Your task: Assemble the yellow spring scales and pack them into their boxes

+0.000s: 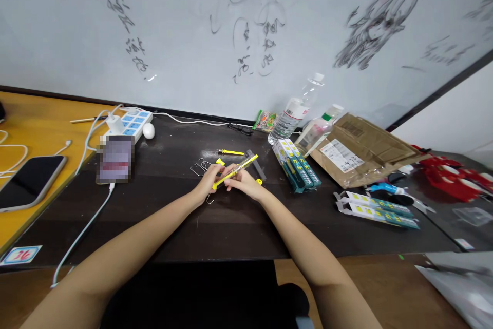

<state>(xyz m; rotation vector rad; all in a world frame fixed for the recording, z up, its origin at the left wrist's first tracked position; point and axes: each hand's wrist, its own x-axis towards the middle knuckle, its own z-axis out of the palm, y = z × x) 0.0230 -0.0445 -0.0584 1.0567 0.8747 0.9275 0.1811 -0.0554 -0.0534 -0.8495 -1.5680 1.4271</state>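
Both hands hold a slim clear tube with yellow ends (234,171), tilted up to the right above the dark desk. My left hand (206,183) is closed at its lower yellow end. My right hand (243,182) grips it near the middle, its fingers curled; some fingertips are hidden. Just left of my left hand lie several bent metal hooks (198,167). A yellow plastic piece (220,161) and a thin yellow-and-dark rod (231,153) lie beyond the hands. A small yellow ring (259,181) and a dark grey strip (259,169) lie by my right hand.
Teal-and-yellow boxes (296,166), a water bottle (289,116), a second bottle (318,131) and a cardboard parcel (356,152) stand to the right. Opened boxes (379,211) lie nearer. At left are a power strip (134,123), a propped phone (114,159) and a white cable (87,231).
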